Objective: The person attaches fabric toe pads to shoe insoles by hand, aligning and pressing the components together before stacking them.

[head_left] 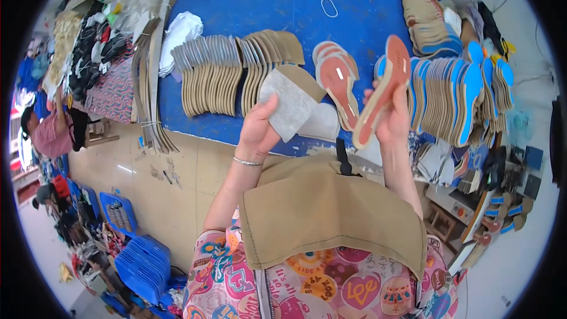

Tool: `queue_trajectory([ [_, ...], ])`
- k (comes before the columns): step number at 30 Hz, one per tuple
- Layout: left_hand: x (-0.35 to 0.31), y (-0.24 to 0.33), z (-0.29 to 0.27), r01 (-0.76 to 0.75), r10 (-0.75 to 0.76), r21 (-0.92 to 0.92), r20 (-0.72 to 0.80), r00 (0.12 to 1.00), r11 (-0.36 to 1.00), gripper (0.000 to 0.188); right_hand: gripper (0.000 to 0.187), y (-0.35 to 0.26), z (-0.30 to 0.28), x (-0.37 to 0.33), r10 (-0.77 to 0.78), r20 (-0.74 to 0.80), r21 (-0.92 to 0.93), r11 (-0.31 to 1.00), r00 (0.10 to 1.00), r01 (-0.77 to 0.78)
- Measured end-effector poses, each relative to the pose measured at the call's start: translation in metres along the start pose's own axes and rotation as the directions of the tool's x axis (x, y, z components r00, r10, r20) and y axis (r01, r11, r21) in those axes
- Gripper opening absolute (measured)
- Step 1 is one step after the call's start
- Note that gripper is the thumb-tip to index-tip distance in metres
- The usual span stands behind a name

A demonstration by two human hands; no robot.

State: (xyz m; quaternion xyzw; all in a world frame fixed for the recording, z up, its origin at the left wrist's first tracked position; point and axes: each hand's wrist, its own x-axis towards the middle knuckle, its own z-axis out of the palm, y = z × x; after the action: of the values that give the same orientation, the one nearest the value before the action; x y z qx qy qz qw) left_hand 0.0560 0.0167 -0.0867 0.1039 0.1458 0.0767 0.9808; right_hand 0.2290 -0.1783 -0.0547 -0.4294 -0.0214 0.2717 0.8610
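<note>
My left hand is closed on the edge of a slipper upper, a flat piece with a grey fuzzy face and a tan strip along its far edge. In my right hand is an insole with a reddish-brown top and a pale rim, held tilted, its broad toe end up and away from me. Between the two hands, more reddish insoles lie overlapped on the blue table. A pale grey piece lies at the table's near edge, partly behind the upper.
Rows of tan-and-grey uppers stand on the left of the table. Tan soles with blue faces are stacked on the right. A white loop lies farther back. Blue plastic stools and another person are at left.
</note>
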Motion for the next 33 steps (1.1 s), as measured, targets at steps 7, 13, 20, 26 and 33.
queue_trajectory([
  [7,0.002,-0.004,0.013,-0.061,0.061,-0.008,0.041,0.997,0.998,0.045,0.03,0.002,0.033,-0.02,0.037,0.176,-0.055,0.998,0.984,-0.027],
  [13,0.001,-0.007,0.028,-0.112,0.111,0.02,0.027,0.993,0.994,0.046,0.021,0.034,0.036,-0.04,0.373,0.278,-0.427,0.873,0.885,-0.234],
  [20,-0.003,-0.006,0.02,-0.156,0.15,0.022,0.179,0.972,0.988,0.047,0.026,0.035,0.048,-0.037,0.488,0.312,-0.457,0.829,0.816,-0.322],
  [26,-0.003,-0.009,0.02,-0.16,0.163,-0.034,0.232,0.959,0.987,0.047,0.027,0.038,0.047,-0.033,0.462,0.36,-0.454,0.846,0.811,-0.281],
  [33,-0.007,-0.008,0.023,-0.187,0.182,0.012,0.186,0.966,0.982,0.047,0.026,0.036,0.049,-0.031,0.512,0.363,-0.449,0.828,0.779,-0.335],
])
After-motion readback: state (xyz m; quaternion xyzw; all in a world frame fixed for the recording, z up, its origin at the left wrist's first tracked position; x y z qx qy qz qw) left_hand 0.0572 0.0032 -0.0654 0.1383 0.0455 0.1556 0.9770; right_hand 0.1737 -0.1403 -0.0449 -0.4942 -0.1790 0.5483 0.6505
